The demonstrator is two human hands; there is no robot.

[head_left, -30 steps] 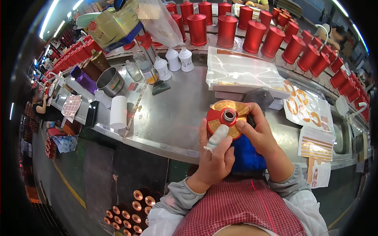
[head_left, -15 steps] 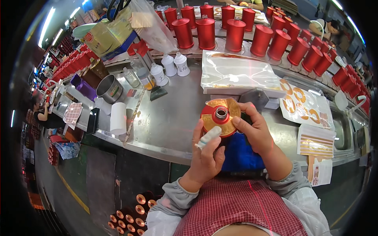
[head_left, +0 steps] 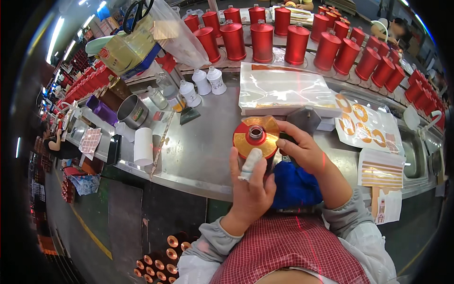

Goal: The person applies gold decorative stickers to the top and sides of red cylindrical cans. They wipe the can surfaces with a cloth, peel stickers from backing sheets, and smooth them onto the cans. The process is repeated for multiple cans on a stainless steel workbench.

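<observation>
Low in front of me, above the table's front edge, is a red bottle [head_left: 241, 129] with a bare neck pointing up toward me. A gold ring-shaped sticker [head_left: 245, 147] lies over much of its shoulder; red shows at the upper left. My left hand [head_left: 249, 191] is closed round the bottle's near left side, and one of its fingers wears a white wrap [head_left: 252, 161]. With thumb and fingers, my right hand [head_left: 305, 147] pinches the right rim of the bottle where the sticker's edge lies. The bottle's lower body is mostly hidden.
Red bottles [head_left: 297, 45] line a curved belt at the back. A pack of clear-wrapped sheets [head_left: 283, 90] lies ahead, with a gold-ring sticker sheet [head_left: 366, 123] to its right. A blue cloth [head_left: 298, 184] sits beneath my right wrist. White bottles [head_left: 216, 80] and a paper roll [head_left: 143, 146] stand left.
Both hands and the bottle have shifted slightly left. The sticker's right part, raised before, now lies flatter over the shoulder. The red bottles on the belt have moved right.
</observation>
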